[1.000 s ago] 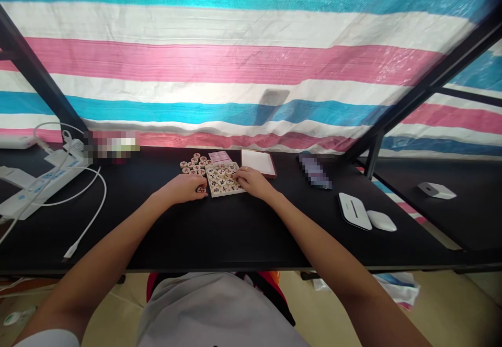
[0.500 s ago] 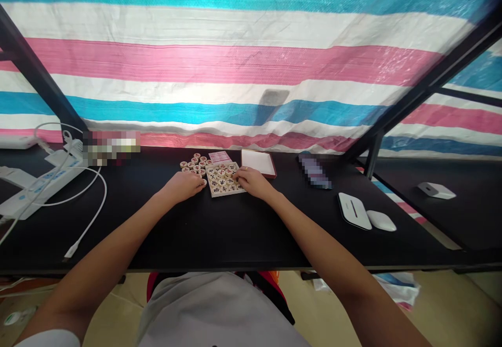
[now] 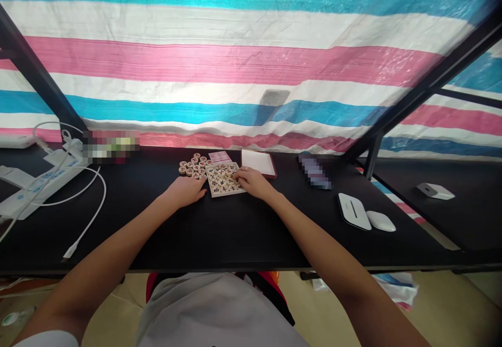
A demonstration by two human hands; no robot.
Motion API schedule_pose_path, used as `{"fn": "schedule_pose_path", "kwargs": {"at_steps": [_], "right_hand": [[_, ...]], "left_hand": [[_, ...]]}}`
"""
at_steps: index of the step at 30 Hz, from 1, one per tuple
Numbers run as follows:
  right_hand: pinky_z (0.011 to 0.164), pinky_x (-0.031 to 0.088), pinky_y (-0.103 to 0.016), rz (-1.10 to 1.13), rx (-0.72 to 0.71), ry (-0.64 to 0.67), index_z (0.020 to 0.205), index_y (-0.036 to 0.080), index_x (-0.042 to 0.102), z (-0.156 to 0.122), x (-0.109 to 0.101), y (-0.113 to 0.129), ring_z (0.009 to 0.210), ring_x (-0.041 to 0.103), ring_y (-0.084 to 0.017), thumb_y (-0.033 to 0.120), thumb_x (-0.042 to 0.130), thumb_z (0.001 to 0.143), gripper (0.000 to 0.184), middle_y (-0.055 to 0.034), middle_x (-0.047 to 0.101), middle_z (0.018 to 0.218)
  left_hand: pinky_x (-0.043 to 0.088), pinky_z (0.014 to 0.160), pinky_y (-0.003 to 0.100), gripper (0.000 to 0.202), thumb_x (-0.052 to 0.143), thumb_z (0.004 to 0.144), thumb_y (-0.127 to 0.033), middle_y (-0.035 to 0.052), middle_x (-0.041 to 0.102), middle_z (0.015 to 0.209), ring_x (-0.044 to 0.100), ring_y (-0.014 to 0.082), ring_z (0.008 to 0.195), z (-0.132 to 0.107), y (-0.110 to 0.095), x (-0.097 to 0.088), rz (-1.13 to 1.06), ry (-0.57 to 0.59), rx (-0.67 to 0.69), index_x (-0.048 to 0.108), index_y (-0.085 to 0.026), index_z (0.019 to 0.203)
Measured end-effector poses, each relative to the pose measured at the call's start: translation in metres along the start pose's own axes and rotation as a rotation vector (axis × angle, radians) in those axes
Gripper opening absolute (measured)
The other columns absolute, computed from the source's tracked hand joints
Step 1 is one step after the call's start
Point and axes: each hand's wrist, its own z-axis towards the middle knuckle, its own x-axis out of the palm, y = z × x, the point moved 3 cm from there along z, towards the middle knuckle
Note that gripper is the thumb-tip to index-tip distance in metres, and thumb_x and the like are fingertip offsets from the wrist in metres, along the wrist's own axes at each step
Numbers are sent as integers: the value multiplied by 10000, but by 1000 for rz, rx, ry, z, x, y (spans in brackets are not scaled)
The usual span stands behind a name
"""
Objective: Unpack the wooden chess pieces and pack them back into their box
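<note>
A shallow pale box [image 3: 227, 194] on the desk holds rows of round wooden xiangqi pieces [image 3: 222, 182] with dark characters. To its left, more xiangqi pieces [image 3: 190, 165], marked in red, lie in a loose cluster. My left hand [image 3: 185, 191] is at the near side of this cluster, its fingers reaching the pieces and the box's left edge, thumb apart. No piece shows in it, though its fingertips are partly hidden. Over the box's right side, my right hand [image 3: 251, 180] has its fingers bent together among the pieces; what they grip is hidden.
Behind the box are a pink-printed card [image 3: 220, 157] and a white-lined lid [image 3: 258, 161]. Rightward lie a blurred phone-like object [image 3: 314, 170], a white flat device [image 3: 353, 211] and a white mouse [image 3: 381, 221]. A power strip [image 3: 43, 185] with white cables occupies the left.
My left hand has shifted slightly down and left, and its thumb has come away from the fingers. The piece seen at its fingertips is no longer visible there. My right hand stays put.
</note>
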Motion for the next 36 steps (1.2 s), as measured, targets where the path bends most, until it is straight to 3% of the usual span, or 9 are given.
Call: {"fn": "schedule_pose_path", "kwargs": {"at_steps": [5, 8, 10, 14, 20, 23, 31, 36], "right_hand": [[811, 465, -317, 2, -2, -9, 869, 181, 680, 0, 2, -2, 865, 596, -184, 47, 430, 803, 292, -66, 650, 930], [818, 465, -320, 3, 2, -11, 874, 178, 681, 0, 2, -2, 871, 595, -186, 45, 428, 803, 294, -69, 649, 938], [820, 464, -320, 3, 3, -9, 875, 172, 680, 0, 2, -2, 872, 594, -186, 44, 427, 804, 292, -72, 648, 939], [810, 462, -308, 5, 4, -8, 874, 178, 679, 0, 2, -1, 854, 592, -178, 44, 428, 807, 292, -64, 647, 923], [813, 464, -314, 11, 2, -12, 874, 180, 677, 0, 1, 0, 862, 594, -181, 45, 428, 808, 291, -62, 645, 919], [818, 475, -323, 10, 4, -17, 907, 186, 674, -1, 0, 1, 869, 600, -184, 57, 432, 814, 290, -67, 633, 953], [935, 474, -391, -28, 2, -32, 1269, 243, 539, -3, -1, 3, 1097, 571, -224, 130, 459, 836, 454, -86, 487, 1330], [1001, 432, -391, 15, -8, 22, 1247, 217, 562, -2, 2, 1, 1166, 542, -213, 124, 425, 851, 429, -79, 555, 1294]], "left_hand": [[452, 594, 302, 277, 448, 887, -334, 107, 681, 738, 659, 246, 673, -1, -5, -5, -9, -110, 59, 626, -154, 1001], [444, 588, 298, 361, 372, 911, -330, 114, 676, 701, 653, 235, 659, 0, -7, -7, -14, -170, 110, 661, -152, 788], [441, 576, 301, 411, 343, 919, -340, 118, 675, 690, 652, 239, 652, 0, -6, -6, -4, -151, 101, 660, -151, 738], [450, 583, 298, 334, 377, 897, -326, 112, 689, 732, 654, 238, 665, 2, -2, -1, -1, -77, 78, 656, -161, 819], [456, 607, 293, 307, 392, 891, -346, 107, 690, 757, 656, 233, 689, 2, 1, 1, -16, -55, 44, 641, -169, 866], [440, 585, 295, 308, 389, 889, -337, 106, 684, 733, 648, 237, 671, 2, 2, 0, -17, -93, 44, 641, -170, 831], [390, 564, 258, 303, 357, 913, -328, 55, 680, 736, 641, 197, 686, 0, -3, -9, -69, -228, 78, 597, -185, 795], [367, 536, 245, 246, 377, 925, -356, 33, 674, 753, 632, 179, 666, 0, -11, -4, -126, -204, 117, 557, -189, 900]]}}
